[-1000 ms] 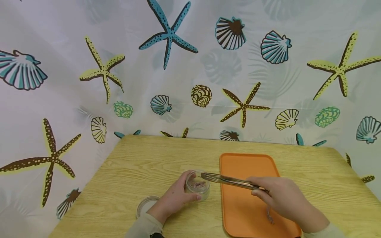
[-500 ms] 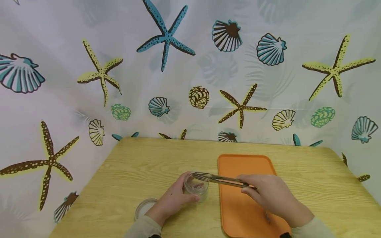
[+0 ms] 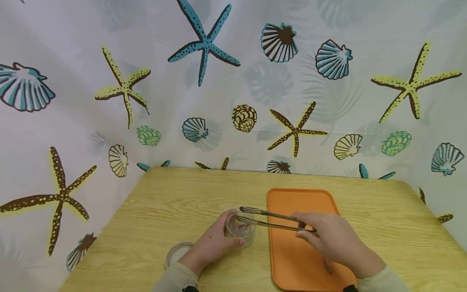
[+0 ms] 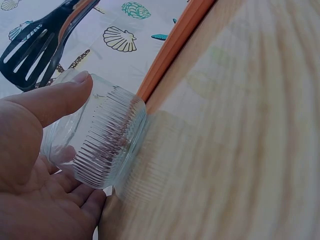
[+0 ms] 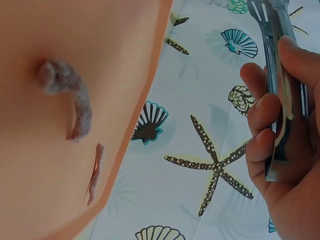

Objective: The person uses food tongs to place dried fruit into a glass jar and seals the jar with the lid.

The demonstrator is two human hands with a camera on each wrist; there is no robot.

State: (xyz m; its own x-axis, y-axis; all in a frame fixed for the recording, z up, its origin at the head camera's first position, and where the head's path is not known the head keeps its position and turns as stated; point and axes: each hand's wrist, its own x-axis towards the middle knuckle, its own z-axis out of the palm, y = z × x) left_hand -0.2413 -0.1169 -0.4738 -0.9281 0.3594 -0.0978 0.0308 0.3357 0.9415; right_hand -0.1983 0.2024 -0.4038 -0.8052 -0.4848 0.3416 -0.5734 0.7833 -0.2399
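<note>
A clear ribbed glass jar [image 3: 240, 235] stands on the table, its mouth uncovered, with some reddish-brown bits inside. My left hand [image 3: 215, 243] holds it round the side, thumb at the front; the left wrist view shows the thumb [image 4: 65, 100] against the glass. My right hand [image 3: 332, 235] grips metal tongs [image 5: 287, 125] with slotted ends. Their two arms are spread apart, the tips over the jar's mouth, and I see nothing between them. On the orange tray [image 3: 299, 263] under my right hand lie dried, wrinkled reddish pieces, a thick curved one [image 5: 82, 107] and a thin one [image 5: 96, 172].
A round lid [image 3: 178, 253] lies on the wooden table [image 3: 182, 190] left of the jar, partly behind my left wrist. The tray's left rim runs just right of the jar. A curtain [image 3: 219, 93] printed with starfish and shells hangs behind the table.
My right hand has moved left with the tongs, bringing their tips further over the jar. The tongs' arms, close together before, now stand apart. My left hand keeps its hold on the jar.
</note>
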